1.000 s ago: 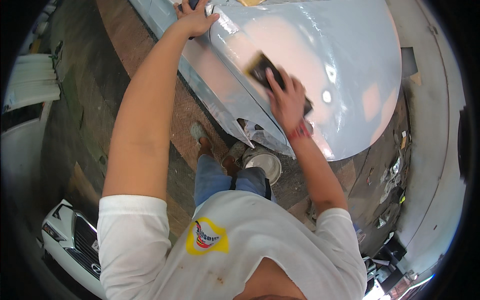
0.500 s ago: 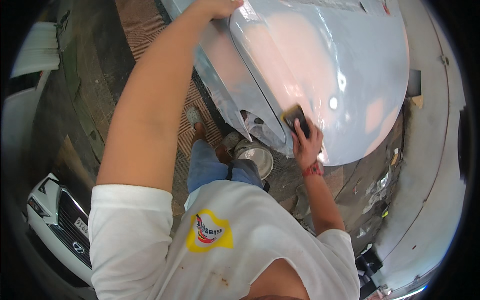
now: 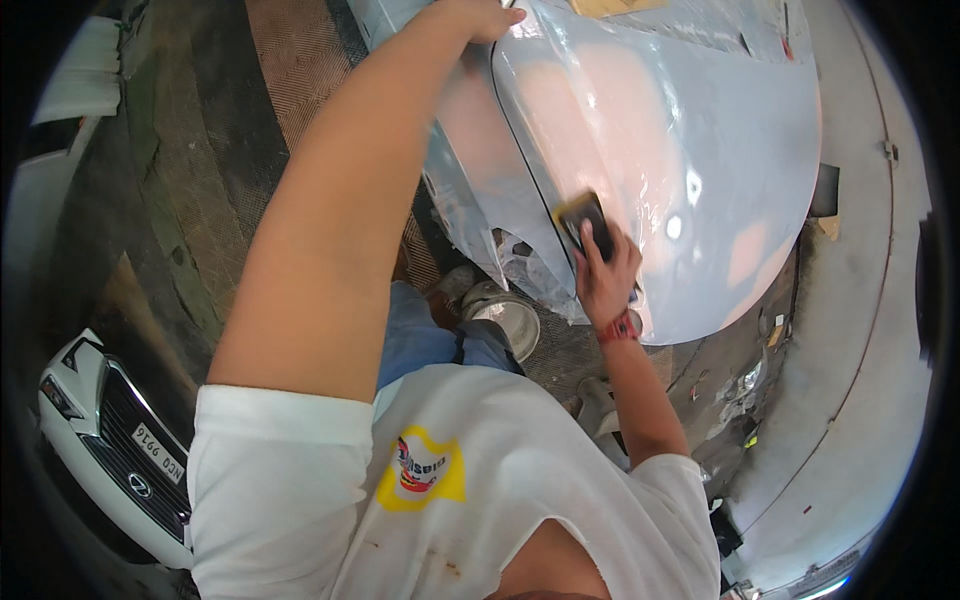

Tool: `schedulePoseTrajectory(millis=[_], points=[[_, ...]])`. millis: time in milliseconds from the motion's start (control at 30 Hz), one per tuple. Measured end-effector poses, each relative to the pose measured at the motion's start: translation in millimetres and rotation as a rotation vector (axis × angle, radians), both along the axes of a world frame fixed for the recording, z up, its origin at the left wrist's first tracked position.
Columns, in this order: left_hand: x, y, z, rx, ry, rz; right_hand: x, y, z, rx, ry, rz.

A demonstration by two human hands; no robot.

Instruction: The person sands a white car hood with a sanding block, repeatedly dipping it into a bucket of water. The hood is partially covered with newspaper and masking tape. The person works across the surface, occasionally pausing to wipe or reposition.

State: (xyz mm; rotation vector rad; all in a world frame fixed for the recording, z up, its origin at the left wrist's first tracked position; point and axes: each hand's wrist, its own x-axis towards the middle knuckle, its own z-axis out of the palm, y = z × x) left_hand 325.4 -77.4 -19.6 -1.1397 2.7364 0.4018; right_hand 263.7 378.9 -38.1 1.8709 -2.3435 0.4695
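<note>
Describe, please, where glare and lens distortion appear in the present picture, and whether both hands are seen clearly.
Head view: white glare spots on the pale car panel; head view: the wall at right bends along the fisheye rim; head view: right hand and dark block fairly clear, left hand cut by the top edge.

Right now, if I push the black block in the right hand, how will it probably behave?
The black block probably stays stiff, as its edges look straight in the right hand. It is unlikely to roll, being flat and box-shaped. It may slide easily, since the car panel beneath it looks shiny.
</note>
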Motion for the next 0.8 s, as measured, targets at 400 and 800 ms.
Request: schedulePoseTrajectory(millis=[400,800], points=[[0.5,-1.1,-0.9,-0.014,0.005,0.006,15.2,-88.5,-4.3,0.026,-0.017,-0.006],[3.3,1.2,-0.7,-0.004,0.041,0.022,27.2,-160.8,-5.8,-0.064,0.015,-0.008]])
